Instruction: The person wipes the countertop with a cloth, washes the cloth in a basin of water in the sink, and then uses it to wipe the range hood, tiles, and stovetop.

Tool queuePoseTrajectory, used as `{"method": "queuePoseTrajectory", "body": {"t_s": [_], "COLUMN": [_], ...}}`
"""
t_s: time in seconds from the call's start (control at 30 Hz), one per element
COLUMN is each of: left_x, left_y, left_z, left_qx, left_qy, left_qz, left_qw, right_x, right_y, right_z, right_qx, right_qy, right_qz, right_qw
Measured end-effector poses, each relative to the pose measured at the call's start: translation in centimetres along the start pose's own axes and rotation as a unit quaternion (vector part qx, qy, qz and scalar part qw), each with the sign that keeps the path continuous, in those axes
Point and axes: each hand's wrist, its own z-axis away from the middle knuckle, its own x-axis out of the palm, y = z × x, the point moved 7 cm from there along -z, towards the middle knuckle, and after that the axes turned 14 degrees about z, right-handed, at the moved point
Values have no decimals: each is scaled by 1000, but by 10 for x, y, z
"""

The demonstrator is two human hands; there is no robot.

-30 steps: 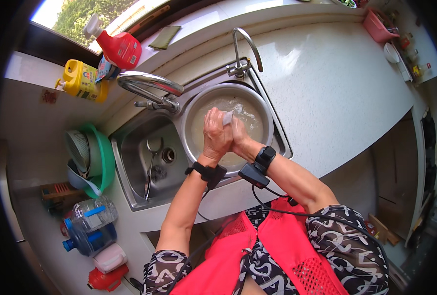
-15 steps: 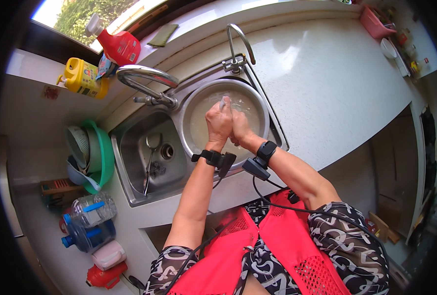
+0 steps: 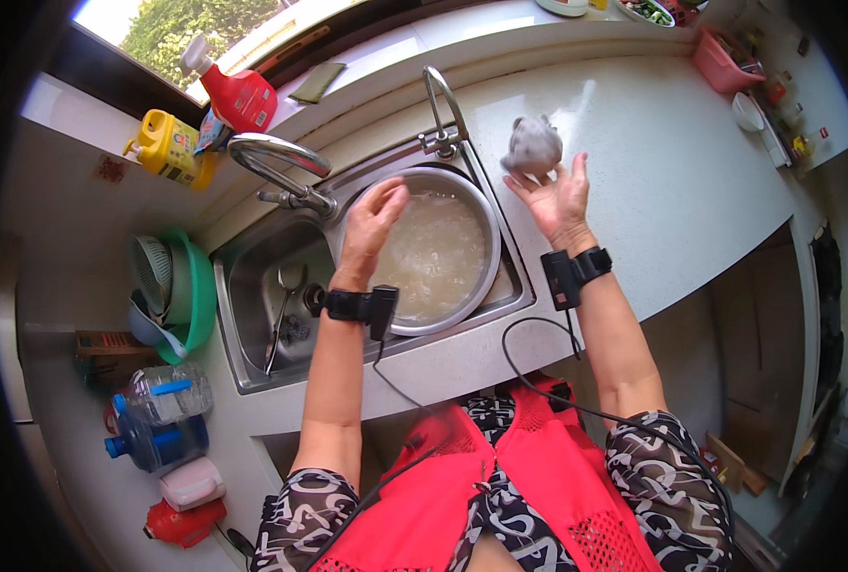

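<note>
A bunched grey wet-looking cloth (image 3: pixel 534 146) is over the white counter right of the sink, at the fingertips of my right hand (image 3: pixel 559 202). That hand is open, palm up, with its fingers spread; whether the cloth rests on the counter or on the fingertips is hard to tell. My left hand (image 3: pixel 370 227) hovers over the left rim of a round metal basin (image 3: pixel 492 250), its fingers loosely bent and nothing visible in them. Cloudy water (image 3: pixel 438 257) with ripples and bubbles fills the basin, which sits in the right bowl of the sink.
Two faucets (image 3: pixel 295 195) rise behind the sink (image 3: pixel 252 374). A ladle (image 3: pixel 279 324) lies in the left bowl. On the ledge stand a red spray bottle (image 3: pixel 243 100) and a yellow jug (image 3: pixel 171 148). Green basins (image 3: pixel 200 296) and plastic bottles (image 3: pixel 171 429) are at the left.
My hands were together over the basin, squeezing something grey. They have moved apart, the right one out over the counter with the grey cloth, the left one to the basin's left rim.
</note>
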Motion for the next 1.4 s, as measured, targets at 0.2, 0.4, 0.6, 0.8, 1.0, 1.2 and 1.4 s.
{"method": "queuePoseTrajectory", "body": {"t_s": [0.2, 0.4, 0.6, 0.8, 1.0, 1.2, 1.4], "left_x": [-175, -207, -185, -177, -131, -47, 38], "left_y": [-95, -127, -125, -101, -28, 1, -56], "left_z": [48, 44, 12, 28, 48, 106, 195], "left_qx": [-34, 14, -56, 97, 166, 182, 157], "left_qy": [127, 160, 169, 188, 139, 57, -61], "left_qz": [-225, -338, -365, -276, -206, -174, -88], "left_qw": [965, 927, 914, 937, 954, 966, 982], "right_x": [-58, -75, -87, -94, -78, -104, -162], "right_y": [67, 127, 137, 140, 93, 29, -6], "right_z": [47, 76, 61, 59, 134, 256, 418], "right_qx": [10, -7, -137, -77, -99, -147, -208], "right_qy": [-50, -25, 79, 51, 82, 144, 231], "right_qz": [487, 712, 711, 647, 507, 447, 434], "right_qw": [872, 702, 685, 757, 852, 870, 846]}}
